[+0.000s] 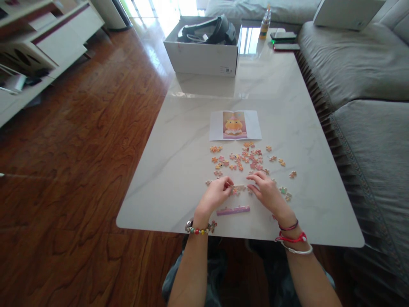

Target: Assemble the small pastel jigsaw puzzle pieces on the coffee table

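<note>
My left hand [216, 194] and my right hand [266, 191] rest on the white marble table [179, 162], fingers pinched from both sides on a short joined strip of puzzle pieces [238, 187]. Just in front of my wrists lies a longer pink-purple assembled strip [233, 209]. Several loose orange and pink puzzle pieces [246, 158] are scattered beyond my hands. Further back lies a printed reference picture [235, 125] of an orange cartoon figure.
A white cardboard box [202, 57] holding a black headset stands at the table's far end. Beside it are a bottle [265, 23] and two phones [283, 41]. A grey sofa [361, 81] runs along the right. Wooden floor and white shelves [38, 42] lie to the left.
</note>
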### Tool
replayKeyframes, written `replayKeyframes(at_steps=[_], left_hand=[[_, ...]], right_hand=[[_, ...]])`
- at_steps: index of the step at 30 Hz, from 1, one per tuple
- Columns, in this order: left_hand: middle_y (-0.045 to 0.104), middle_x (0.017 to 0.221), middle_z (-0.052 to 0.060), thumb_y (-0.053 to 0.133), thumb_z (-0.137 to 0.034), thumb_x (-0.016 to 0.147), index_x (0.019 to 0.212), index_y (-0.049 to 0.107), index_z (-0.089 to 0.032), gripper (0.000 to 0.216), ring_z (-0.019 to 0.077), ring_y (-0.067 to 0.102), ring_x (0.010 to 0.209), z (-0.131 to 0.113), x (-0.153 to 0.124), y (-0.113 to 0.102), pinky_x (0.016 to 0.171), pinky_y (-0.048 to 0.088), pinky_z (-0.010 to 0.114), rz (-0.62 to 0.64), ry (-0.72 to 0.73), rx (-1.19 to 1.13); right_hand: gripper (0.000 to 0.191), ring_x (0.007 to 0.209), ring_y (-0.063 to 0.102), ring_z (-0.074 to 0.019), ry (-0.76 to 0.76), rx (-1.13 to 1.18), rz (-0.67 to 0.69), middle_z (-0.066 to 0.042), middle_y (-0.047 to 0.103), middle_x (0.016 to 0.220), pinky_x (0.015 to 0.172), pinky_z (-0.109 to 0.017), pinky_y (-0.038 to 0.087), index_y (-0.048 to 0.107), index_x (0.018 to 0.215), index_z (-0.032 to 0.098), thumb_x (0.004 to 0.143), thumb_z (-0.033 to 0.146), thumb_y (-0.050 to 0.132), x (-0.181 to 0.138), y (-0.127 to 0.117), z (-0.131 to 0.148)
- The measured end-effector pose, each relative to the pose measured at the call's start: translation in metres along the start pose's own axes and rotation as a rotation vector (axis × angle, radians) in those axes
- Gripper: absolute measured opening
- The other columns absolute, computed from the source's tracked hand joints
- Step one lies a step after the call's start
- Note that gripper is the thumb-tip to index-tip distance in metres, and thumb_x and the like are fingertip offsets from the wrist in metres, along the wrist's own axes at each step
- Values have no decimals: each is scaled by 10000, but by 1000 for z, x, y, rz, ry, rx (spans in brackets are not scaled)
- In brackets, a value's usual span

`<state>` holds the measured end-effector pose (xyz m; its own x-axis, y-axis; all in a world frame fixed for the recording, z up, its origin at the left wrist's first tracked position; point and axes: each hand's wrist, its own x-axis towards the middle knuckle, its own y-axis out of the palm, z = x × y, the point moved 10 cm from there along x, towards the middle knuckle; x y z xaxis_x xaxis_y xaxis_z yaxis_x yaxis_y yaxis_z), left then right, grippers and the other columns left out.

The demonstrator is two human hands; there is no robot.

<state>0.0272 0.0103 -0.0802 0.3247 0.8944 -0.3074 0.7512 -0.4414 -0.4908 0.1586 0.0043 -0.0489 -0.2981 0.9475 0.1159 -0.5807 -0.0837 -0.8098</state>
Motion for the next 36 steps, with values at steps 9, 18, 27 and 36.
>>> replayKeyframes(at_steps=[9, 18, 27, 36], left_hand=[[561, 721, -3, 504, -256, 725, 823, 555, -166, 142, 79, 534, 609, 5, 2, -18, 584, 436, 204, -28, 27, -317], [608, 718, 16, 558, -302, 699, 825, 581, -158, 192, 105, 579, 622, 0, 3, 6, 560, 439, 210, 118, -38, -392], [587, 692, 4, 538, -337, 727, 783, 528, -147, 198, 97, 584, 618, -12, 0, 11, 525, 443, 193, 132, 16, -339], [594, 688, -2, 532, -325, 731, 774, 523, -155, 175, 86, 582, 565, -16, 1, 12, 508, 439, 194, 97, 30, -299]], right_hand=[[145, 785, 563, -180, 29, 6, -169, -56, 567, 857, 732, -340, 462, 593, 879, 200, 774, 235, 500, -11, -30, -21], [220, 816, 569, -176, -7, 208, -52, -71, 598, 878, 720, -316, 474, 575, 986, 201, 778, 222, 506, 3, 7, 22], [150, 633, 569, -122, 141, 505, 143, -22, 625, 707, 580, -236, 462, 619, 847, 182, 751, 238, 518, -2, 15, 11], [129, 567, 551, -104, 239, 560, 173, -15, 603, 668, 541, -232, 469, 605, 805, 170, 748, 250, 521, -8, 20, -6]])
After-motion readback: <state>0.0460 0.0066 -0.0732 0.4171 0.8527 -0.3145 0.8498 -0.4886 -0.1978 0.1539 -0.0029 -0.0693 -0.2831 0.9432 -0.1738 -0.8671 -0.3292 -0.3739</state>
